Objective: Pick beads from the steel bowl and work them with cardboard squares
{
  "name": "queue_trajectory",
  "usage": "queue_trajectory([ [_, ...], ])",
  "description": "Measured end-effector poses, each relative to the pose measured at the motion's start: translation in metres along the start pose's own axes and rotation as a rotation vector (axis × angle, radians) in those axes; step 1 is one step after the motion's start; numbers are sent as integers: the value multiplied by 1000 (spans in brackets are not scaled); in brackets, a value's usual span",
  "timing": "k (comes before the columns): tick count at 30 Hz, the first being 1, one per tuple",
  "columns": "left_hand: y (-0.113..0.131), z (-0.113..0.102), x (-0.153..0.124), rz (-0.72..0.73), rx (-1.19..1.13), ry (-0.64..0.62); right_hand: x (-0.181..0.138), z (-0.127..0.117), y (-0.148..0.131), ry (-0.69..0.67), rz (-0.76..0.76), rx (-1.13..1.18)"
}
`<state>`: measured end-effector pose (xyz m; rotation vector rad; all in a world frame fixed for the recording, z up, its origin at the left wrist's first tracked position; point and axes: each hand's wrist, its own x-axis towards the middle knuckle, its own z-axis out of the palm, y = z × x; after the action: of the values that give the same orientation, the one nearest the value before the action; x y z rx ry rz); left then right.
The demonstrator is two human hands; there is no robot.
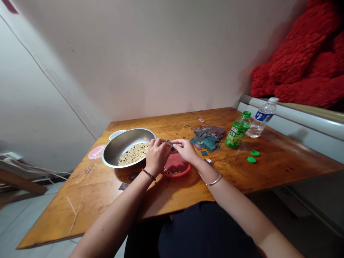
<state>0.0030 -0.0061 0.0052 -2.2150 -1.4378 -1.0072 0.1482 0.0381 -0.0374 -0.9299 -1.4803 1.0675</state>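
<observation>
My left hand [158, 154] and my right hand [186, 149] meet over a red plastic basin [187, 170]. Both have their fingers pinched around a small dark flat piece [170, 143], whose kind I cannot make out. Pale bead-like or bean-like bits [172, 172] lie in the near side of the basin. To the left, a steel bowl [110, 150] is tilted, with many pale and a few dark beans [134, 153] inside. A pile of small dark green and brown square pieces [209, 138] lies beyond my right hand.
On the wooden table [107, 211] stand a green-labelled bottle [237, 132] and a clear water bottle [259, 122]. Two green caps [252, 159] lie before them. Loose string [77, 208] trails at the left, near a pink disc [94, 152]. Red plush [301, 57] sits at the right.
</observation>
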Motion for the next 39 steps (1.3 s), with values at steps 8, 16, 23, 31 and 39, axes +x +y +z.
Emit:
queue_trajectory([
  [8,0,2,-1,-15,0,15,-2,0,-2,-7,4,3],
  [16,1,1,0,-13,3,23,-2,-2,2,-9,-28,-36],
  [23,-2,3,1,-4,1,48,-3,-2,0,-30,-29,-45],
  [31,-1,3,0,-1,5,54,-4,-2,-2,-33,-28,-57],
  [39,-3,2,2,-22,13,65,-5,-2,-3,-25,-42,-95],
])
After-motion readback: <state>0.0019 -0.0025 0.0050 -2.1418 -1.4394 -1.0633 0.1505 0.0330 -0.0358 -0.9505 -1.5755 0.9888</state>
